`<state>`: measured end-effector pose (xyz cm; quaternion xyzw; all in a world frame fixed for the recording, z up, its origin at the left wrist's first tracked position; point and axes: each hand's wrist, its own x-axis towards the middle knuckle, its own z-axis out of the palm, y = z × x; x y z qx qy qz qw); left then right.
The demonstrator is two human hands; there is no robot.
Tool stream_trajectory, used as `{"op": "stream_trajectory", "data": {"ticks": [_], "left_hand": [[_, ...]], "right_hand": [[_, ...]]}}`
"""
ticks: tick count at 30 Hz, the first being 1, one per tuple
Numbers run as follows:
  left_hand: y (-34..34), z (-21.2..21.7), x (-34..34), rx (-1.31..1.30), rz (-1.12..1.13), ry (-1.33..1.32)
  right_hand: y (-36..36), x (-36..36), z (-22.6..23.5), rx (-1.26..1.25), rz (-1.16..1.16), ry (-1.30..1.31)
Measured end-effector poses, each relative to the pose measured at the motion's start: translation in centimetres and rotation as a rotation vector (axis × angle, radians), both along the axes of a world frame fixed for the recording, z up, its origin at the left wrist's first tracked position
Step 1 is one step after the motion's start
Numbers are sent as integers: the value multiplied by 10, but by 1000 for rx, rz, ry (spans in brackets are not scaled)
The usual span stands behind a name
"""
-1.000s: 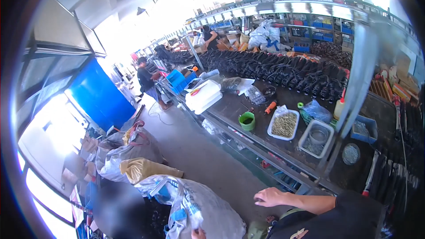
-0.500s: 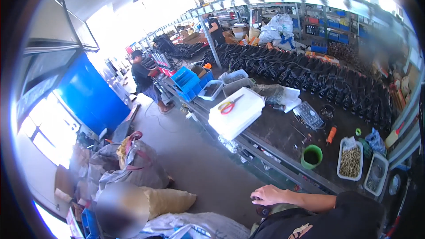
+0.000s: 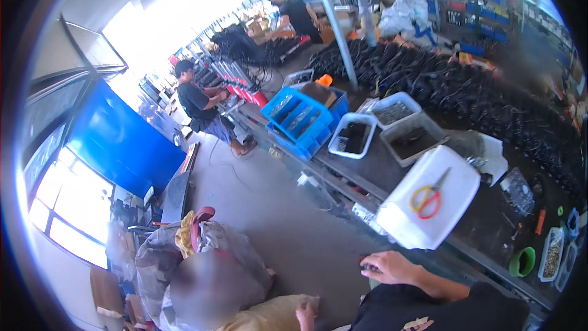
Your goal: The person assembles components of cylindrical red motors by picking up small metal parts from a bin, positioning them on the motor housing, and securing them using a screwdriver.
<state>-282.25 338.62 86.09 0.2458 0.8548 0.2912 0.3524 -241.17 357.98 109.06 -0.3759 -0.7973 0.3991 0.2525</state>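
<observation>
My right hand [image 3: 395, 268] reaches in from the lower right, below a black sleeve, and hangs beside the workbench. Its fingers curve loosely apart, and I see nothing held in them. A small dark thing [image 3: 368, 265] shows at the fingertips; whether they touch it I cannot tell. At the lower edge, part of my left hand [image 3: 305, 315] appears in front of a tan sack [image 3: 269, 315], with its fingers mostly cut off. Nearest to my right hand on the bench is a white plastic container [image 3: 401, 224], bearing scissors [image 3: 429, 199] with red and yellow handles.
The long workbench [image 3: 349, 175] runs along my right, carrying blue bins [image 3: 300, 122], white tubs [image 3: 352, 136], a green cup [image 3: 522, 262] and piled black cables [image 3: 441, 79]. Stuffed sacks [image 3: 226, 251] stand lower left. One person [image 3: 199, 101] crouches by the bench ahead; another [image 3: 300, 18] stands beyond.
My view has shifted forward along the bench, so bins, scissors and the crouching person appear larger. My right hand has moved slightly right in the picture. My left hand has come into view.
</observation>
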Motion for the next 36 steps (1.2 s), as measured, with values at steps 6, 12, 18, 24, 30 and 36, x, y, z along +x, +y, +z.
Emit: {"op": "stream_trajectory", "data": {"ticks": [6, 12, 18, 24, 30, 36], "left_hand": [[-5, -45, -80, -312, 333, -254], [86, -92, -176, -366, 334, -357], [238, -94, -371, -224, 371, -281], [595, 139, -329, 418, -82, -571], [788, 252, -227, 494, -408, -1341], [873, 295, -118, 304, -161, -1823]], "right_hand": [[176, -117, 55, -62, -1, -16], [507, -213, 47, 367, -387, -153], [702, -313, 9, 288, -564, -784], [718, -314, 3, 318, -473, -792], [722, -299, 22, 235, -493, -699], [694, -312, 110, 320, -479, -270]]}}
